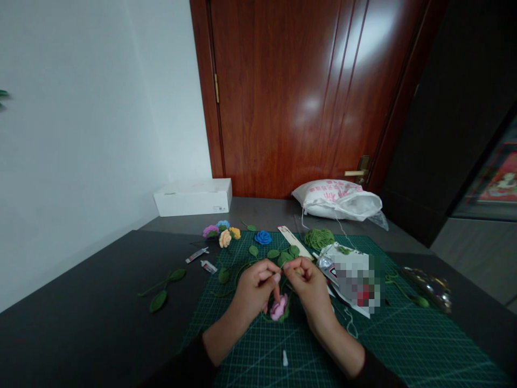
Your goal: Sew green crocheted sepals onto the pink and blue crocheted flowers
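My left hand (256, 285) and my right hand (306, 283) meet close together over the cutting mat, thumb and fingers of each pinched. Between the fingertips runs a thin green yarn strand (281, 267), held by both; its exact path is partly hidden by the fingers. A pink crochet flower (278, 308) with green at its base sits just below, between the wrists and near the fingers of my left hand. Right behind the fingertips are green crochet leaves (286, 257). A small white nozzle cap (285, 358) lies on the mat nearer to me.
The green cutting mat (424, 345) covers the dark table. Behind are crochet flowers (225, 238), a blue rose (263, 237), a ruler (293, 241) and green yarn (319, 238). Two glue tubes (209, 267) lie left, a white packet (355, 280) right. A box (194, 196) and bag (337, 198) stand farther back.
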Demonstrator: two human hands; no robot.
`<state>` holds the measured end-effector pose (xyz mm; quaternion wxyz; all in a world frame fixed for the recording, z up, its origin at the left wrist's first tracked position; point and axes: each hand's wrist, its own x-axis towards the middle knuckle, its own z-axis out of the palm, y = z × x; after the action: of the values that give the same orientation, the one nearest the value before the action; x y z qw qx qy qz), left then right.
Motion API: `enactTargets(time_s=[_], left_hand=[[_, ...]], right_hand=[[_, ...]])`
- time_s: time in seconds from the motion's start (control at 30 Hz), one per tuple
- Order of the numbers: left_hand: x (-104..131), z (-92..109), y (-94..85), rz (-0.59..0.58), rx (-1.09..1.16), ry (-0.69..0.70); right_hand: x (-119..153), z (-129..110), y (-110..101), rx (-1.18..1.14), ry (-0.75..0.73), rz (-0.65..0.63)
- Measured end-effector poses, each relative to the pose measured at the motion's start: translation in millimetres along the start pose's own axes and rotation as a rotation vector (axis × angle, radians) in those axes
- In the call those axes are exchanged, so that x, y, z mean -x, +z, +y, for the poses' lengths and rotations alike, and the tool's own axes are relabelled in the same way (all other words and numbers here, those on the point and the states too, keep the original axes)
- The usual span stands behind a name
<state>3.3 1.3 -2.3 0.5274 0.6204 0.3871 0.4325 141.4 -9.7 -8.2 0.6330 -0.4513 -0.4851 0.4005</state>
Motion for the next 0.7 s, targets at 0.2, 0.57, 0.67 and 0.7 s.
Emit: enactTargets(time_s=[0.2,0.57,0.67,0.7], left_hand=[[-0.5,0.6,-1.2,-0.003,-0.018,-0.007],[-0.9,0.3,-2.2,0.018,-0.035,0.005],[-0.4,-0.2,-0.9,0.019,-0.030,0.012],[-0.4,-0.7,-0.6,0.017,-0.029,0.015]], right_hand=[[0.6,-0.1,-2.2,-0.007,0.010,-0.022],[2.2,1.3,-2.8,-0.050,0.031,-0.055],[2.8,3.0,-3.1,-0.060,0.032,-0.052],[2.9,4.0,-3.2,-0.063,0.032,-0.049]])
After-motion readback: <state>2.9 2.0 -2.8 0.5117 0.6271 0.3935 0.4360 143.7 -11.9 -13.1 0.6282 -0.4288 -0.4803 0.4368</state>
